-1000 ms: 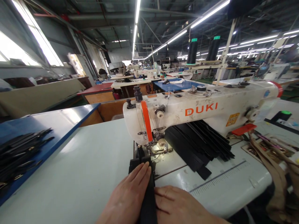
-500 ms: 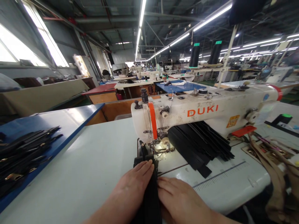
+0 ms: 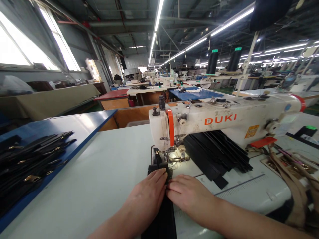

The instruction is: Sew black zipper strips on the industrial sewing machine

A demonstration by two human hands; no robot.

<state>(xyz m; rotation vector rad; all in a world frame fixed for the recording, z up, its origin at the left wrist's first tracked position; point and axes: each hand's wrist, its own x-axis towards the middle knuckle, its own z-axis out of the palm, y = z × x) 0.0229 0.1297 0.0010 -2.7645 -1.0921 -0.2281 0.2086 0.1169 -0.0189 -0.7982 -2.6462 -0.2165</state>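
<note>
A long black fabric piece (image 3: 161,219) runs from the front edge up to the needle area of a white sewing machine (image 3: 189,116). My left hand (image 3: 149,191) lies over its upper part, fingers together and curled across it; the thumb is hidden. At the piece's right edge, my right hand (image 3: 191,196) pinches with fingers closed, its fingertips close to the left hand's. Just beyond the left fingertips, a black strap with a small gold-coloured metal fitting (image 3: 157,152) stands up beside the presser foot (image 3: 171,156).
Black fabric panels (image 3: 216,156) are stacked under the machine arm. On the blue table (image 3: 87,124) at left lies a pile of black pieces with gold-coloured hardware (image 3: 32,166). Tan straps (image 3: 296,192) hang at right. Black thread cones (image 3: 212,62) stand behind the machine.
My right hand has moved up along the black fabric, closer to the left fingertips. My left hand stays on the piece. The whole view has shifted slightly.
</note>
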